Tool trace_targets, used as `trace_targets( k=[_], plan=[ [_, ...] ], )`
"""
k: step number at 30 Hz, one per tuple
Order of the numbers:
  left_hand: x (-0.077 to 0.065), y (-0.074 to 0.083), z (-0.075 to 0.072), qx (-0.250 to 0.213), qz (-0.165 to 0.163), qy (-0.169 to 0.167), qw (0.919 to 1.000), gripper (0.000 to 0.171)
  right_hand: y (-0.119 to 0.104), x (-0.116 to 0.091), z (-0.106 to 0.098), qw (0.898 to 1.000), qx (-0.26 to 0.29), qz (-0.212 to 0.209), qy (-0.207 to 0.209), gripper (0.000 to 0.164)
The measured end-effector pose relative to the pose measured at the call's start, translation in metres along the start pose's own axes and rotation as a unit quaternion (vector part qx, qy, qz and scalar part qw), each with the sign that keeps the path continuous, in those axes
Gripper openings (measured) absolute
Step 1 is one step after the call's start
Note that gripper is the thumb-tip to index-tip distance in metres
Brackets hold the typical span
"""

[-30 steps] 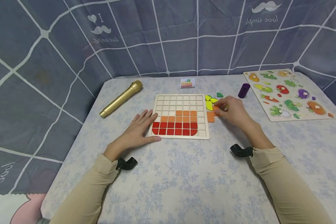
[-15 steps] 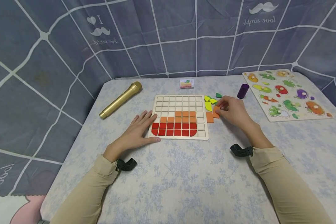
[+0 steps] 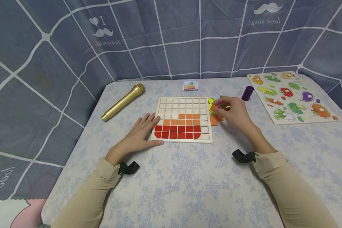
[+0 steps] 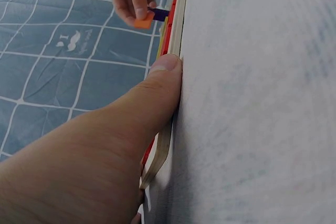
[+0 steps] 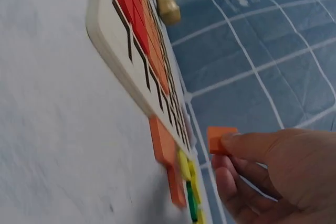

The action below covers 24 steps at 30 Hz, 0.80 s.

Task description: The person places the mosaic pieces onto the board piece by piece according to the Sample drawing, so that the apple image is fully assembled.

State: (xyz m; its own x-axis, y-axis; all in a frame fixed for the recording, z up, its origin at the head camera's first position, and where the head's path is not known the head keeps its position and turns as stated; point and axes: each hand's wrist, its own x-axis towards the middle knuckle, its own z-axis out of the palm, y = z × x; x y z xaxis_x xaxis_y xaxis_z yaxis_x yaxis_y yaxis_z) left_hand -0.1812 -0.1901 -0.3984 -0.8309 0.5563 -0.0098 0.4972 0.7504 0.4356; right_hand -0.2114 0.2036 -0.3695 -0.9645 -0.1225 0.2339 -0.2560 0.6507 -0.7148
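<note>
A wooden grid board (image 3: 205, 136) lies mid-table, its lower rows filled with red tiles (image 3: 177, 132) and orange tiles (image 3: 189, 119). My left hand (image 3: 136, 133) rests along the board's left edge, fingers spread and straight, thumb at the front corner. Between thumb and fingers my right hand (image 3: 236, 110) pinches an orange square tile (image 5: 219, 139), raised above the table just right of the board. Under that hand lie more orange tiles (image 3: 214, 120), with yellow pieces (image 3: 211, 101) and a green piece behind, partly hidden by the fingers.
Behind the board stands a small picture card (image 3: 190, 85). A gold microphone (image 3: 123, 102) lies at the left. At the right are a dark purple cylinder (image 3: 247, 93) and a vegetable puzzle board (image 3: 276, 109). A grey checked cloth (image 3: 182, 57) hangs at the back.
My right hand has lifted an orange tile off the loose pieces and moved it slightly left, towards the board. My left hand has stayed where it was.
</note>
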Motion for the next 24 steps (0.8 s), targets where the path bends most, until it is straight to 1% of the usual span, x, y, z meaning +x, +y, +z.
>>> trace_targets(
  k=[2,5,9,12,15,19,24],
  plan=[
    [0.000,0.000,0.000,0.001,-0.002,-0.001,1.0000,0.100,-0.006,-0.001,0.005,1.000,0.009,-0.003,-0.016,0.015],
    [-0.001,0.002,-0.001,0.002,-0.007,-0.003,1.0000,0.100,-0.013,-0.002,0.015,0.999,0.025,-0.019,-0.040,0.016],
    [-0.001,0.003,-0.002,0.003,-0.010,-0.003,0.9999,0.101,-0.021,-0.006,0.028,0.996,0.051,-0.033,-0.064,0.016],
    [0.000,0.002,-0.002,0.003,-0.008,-0.002,1.0000,0.101,-0.025,-0.010,0.037,0.995,0.049,-0.041,-0.075,0.017],
    [0.000,0.002,-0.002,0.001,-0.009,-0.003,1.0000,0.100,-0.026,-0.013,0.043,0.995,0.037,-0.048,-0.077,0.019],
    [0.000,0.004,-0.002,-0.003,-0.010,-0.005,0.9999,0.101,-0.025,-0.014,0.048,0.996,0.024,-0.057,-0.067,0.022],
    [-0.001,0.004,-0.002,-0.005,-0.009,-0.006,0.9999,0.101,-0.023,-0.014,0.049,0.995,0.025,-0.066,-0.066,0.025]
  ],
)
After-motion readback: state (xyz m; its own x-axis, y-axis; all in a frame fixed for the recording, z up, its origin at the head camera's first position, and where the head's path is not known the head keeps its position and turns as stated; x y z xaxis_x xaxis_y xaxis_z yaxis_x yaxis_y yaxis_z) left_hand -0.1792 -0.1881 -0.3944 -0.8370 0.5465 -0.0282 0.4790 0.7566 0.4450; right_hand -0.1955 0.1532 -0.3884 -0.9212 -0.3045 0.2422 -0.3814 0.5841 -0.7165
